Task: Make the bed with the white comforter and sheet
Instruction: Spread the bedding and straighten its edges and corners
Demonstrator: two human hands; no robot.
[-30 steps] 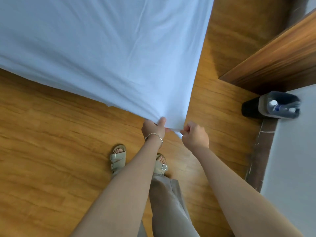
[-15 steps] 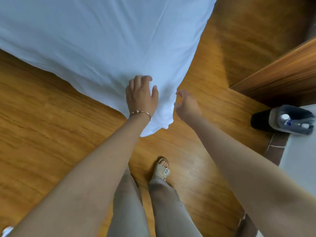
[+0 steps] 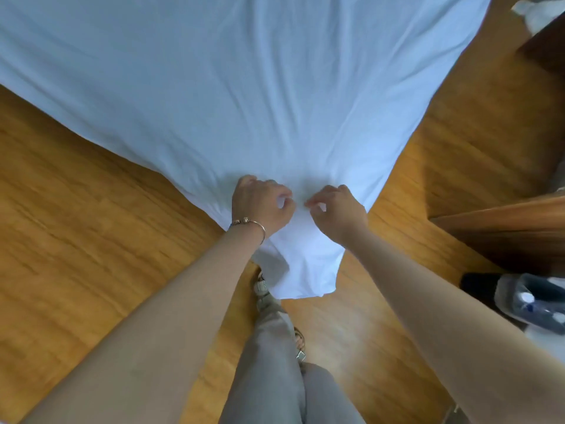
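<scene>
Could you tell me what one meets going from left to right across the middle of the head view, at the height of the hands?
Wooden floor → left hand pinching the white sheet → right hand pinching it too → wooden furniture edge.

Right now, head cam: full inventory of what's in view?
sheet: 1, white, spread over the top of the frame, corner hanging between the hands
floor: 1, wood, brown, under everything
wooden furniture: 1, dark brown, right edge
bin: 1, black with clear liner, bottles inside, lower right
bracelet: 1, gold, left wrist
sandals: 2, beige, on the feet
trousers: 1, grey, bottom centre
left hand: pinches the sheet
right hand: pinches the sheet
</scene>
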